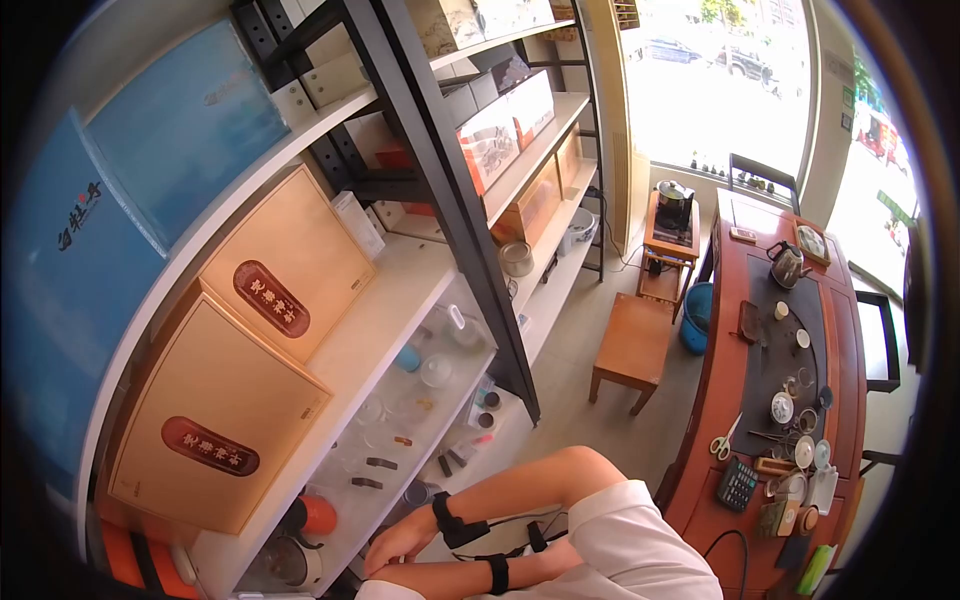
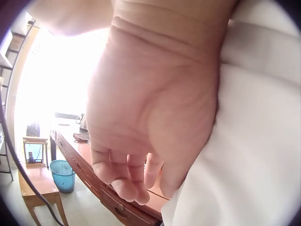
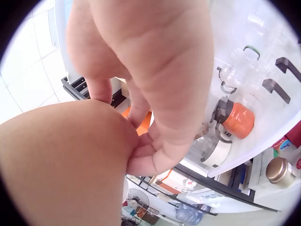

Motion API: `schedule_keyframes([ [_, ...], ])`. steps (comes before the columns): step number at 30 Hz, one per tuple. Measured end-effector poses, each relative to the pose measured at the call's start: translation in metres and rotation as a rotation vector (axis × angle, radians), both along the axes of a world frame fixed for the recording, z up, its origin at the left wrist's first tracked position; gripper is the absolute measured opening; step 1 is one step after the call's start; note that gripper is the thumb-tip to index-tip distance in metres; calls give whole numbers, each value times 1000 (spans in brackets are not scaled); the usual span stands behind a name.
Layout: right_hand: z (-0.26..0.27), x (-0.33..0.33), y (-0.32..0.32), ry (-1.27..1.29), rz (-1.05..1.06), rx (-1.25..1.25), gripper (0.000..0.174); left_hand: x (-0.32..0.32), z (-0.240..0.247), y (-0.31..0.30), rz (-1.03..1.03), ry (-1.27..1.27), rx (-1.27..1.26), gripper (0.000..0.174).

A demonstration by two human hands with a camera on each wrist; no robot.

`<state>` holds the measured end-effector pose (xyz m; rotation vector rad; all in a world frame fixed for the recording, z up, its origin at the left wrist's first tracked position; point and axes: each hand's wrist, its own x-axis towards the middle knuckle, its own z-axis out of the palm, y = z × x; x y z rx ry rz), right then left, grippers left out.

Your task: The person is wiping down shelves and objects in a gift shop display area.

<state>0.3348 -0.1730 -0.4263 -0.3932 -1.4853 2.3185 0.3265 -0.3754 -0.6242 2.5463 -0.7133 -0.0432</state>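
Note:
The person's arms are crossed in front of a white shirt. In the head view the right hand lies over the left forearm, close to the elbow. The right wrist view shows that right hand with bent fingers, holding the left arm. Tucked beneath the right forearm, the left hand is mostly hidden in the head view. Seen from the left wrist, the left hand hangs with loosely curled fingers beside the shirt, holding nothing.
Shelving on the left bears gold boxes, glass pots and an orange-red pot. A wooden tea table with cups, scissors and a calculator stands right. Between them are a stool and a blue bin.

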Motion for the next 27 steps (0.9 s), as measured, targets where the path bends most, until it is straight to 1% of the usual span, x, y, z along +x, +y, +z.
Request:
schedule_keyframes([
  [3,-3,18,-7,-11,-130,-3,37,28,79,7,-179,328,226,12],
  [5,9,29,-9,-93,-202,69,35,17,64,14,-259,266,323,9],
  [6,13,29,-10,-136,-236,101,34,1,24,19,-277,94,334,9],
  [8,1,18,4,-115,-311,234,35,-15,15,21,-338,-71,398,10],
  [9,-6,10,6,-106,-344,295,36,-13,41,20,-384,-68,450,9],
  [11,1,2,7,-147,-420,313,38,-26,30,20,-383,-81,395,8],
  [12,11,4,0,-159,-451,311,38,-31,-16,12,-336,-98,277,9],
  [14,19,1,-3,-219,-507,290,39,-37,36,22,-281,161,214,15],
  [15,21,-1,-4,-270,-505,283,39,-32,98,27,-386,180,346,16],
  [16,24,-5,-3,-319,-502,278,39,-29,149,34,-492,200,481,16],
  [17,27,-11,1,-364,-500,276,39,-33,171,39,-599,220,620,17],
  [18,27,-18,1,-354,-568,332,36,-41,170,39,-606,183,629,17],
  [19,18,-33,-8,-353,-626,349,35,-59,164,27,-607,136,562,16],
  [21,5,-49,12,-328,-753,465,32,-83,136,39,-596,72,509,15],
  [22,15,-51,4,-332,-800,414,31,-95,123,38,-573,37,408,15],
  [24,21,-50,-6,-416,-809,415,33,-116,104,26,-594,65,364,15],
  [25,25,-50,-12,-458,-812,414,35,-126,102,21,-605,78,341,16],
  [27,42,-52,-28,-567,-889,427,35,-142,102,9,-681,46,315,17],
])
